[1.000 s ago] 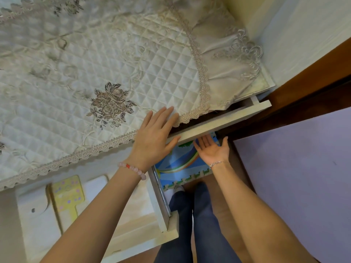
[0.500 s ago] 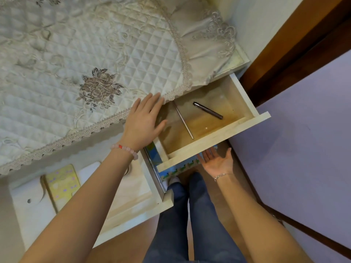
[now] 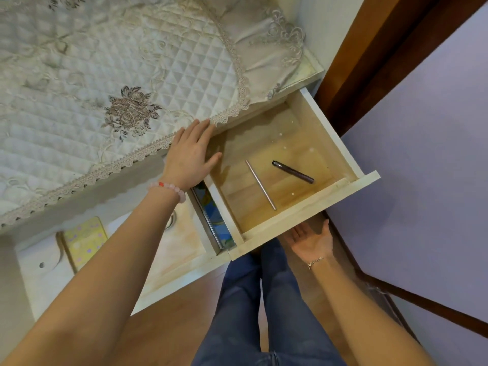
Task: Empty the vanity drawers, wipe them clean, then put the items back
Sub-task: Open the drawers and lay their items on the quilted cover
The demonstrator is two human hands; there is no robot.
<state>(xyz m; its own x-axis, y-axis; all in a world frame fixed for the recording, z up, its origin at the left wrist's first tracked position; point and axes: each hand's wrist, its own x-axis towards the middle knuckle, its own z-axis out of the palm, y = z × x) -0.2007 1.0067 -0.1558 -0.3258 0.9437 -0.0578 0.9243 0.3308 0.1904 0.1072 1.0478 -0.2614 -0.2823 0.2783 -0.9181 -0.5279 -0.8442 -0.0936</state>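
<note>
Left hand (image 3: 188, 155) flat, fingers spread, on quilted lace cloth (image 3: 111, 83) | right hand (image 3: 311, 240) open-palmed beneath pale wooden drawer (image 3: 340, 143) | slim metal rod (image 3: 260, 184), dark pen (image 3: 293, 172) right of left hand

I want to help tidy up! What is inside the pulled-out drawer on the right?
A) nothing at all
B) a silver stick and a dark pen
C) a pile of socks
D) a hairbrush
B: the open drawer holds only a thin silver stick and a dark pen, lying apart on its wooden bottom.

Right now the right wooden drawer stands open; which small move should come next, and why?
Probably the right hand, open under the drawer front, should reach in and lift out the dark slim pen: it and the thin silver metal rod lie loose inside, so wiping must wait.
</note>
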